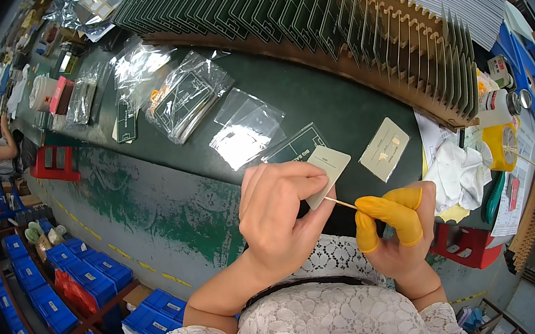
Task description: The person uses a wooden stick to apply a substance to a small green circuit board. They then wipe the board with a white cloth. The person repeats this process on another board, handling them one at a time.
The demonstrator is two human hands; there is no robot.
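Left hand (278, 214) pinches beige panel (334, 163), probably light, stiff, best edge-held; right hand (399, 229) grips wooden stick (342, 204) at panel's five o'clock.

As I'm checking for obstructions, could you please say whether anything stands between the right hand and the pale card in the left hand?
Nothing visible blocks it: only the thin stick, held by the right hand, spans the gap toward the pale card in the left hand. Whether its tip touches is unclear.
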